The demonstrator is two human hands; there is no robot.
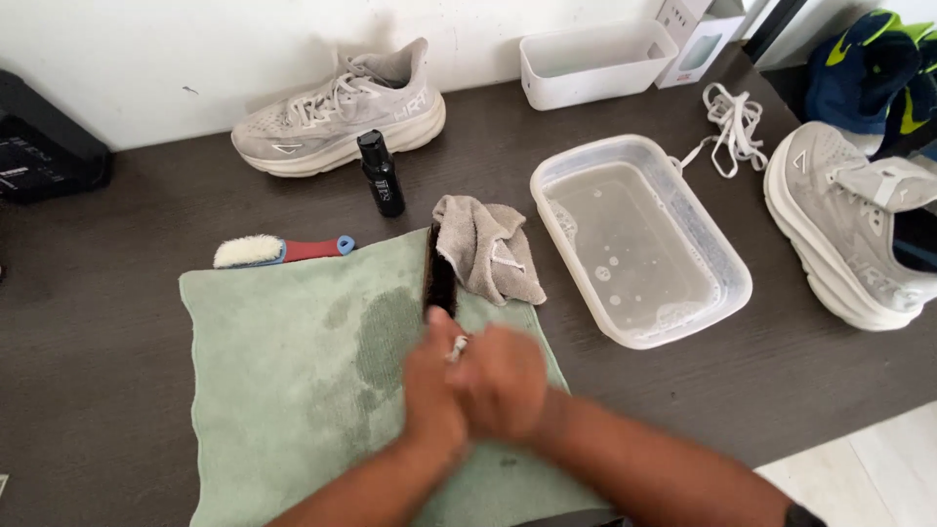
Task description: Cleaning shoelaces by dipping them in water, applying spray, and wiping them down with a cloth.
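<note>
My left hand [431, 385] and my right hand [503, 381] are pressed together over a green towel [283, 390], blurred by motion. A small whitish thing [457, 347] shows between them; what it is I cannot tell. Just beyond the hands a dark brush [440, 268] lies on the towel's far edge, beside a crumpled grey cloth [493, 249]. The towel has a damp dark patch [386, 337] close to my left hand.
A clear tub of cloudy water [639, 239] sits right of the cloth. A black bottle [381, 174], a red-handled white brush [278, 250], a grey shoe [342, 107], another grey shoe [849, 220], loose white laces [732, 122] and a white box [595, 60] stand around.
</note>
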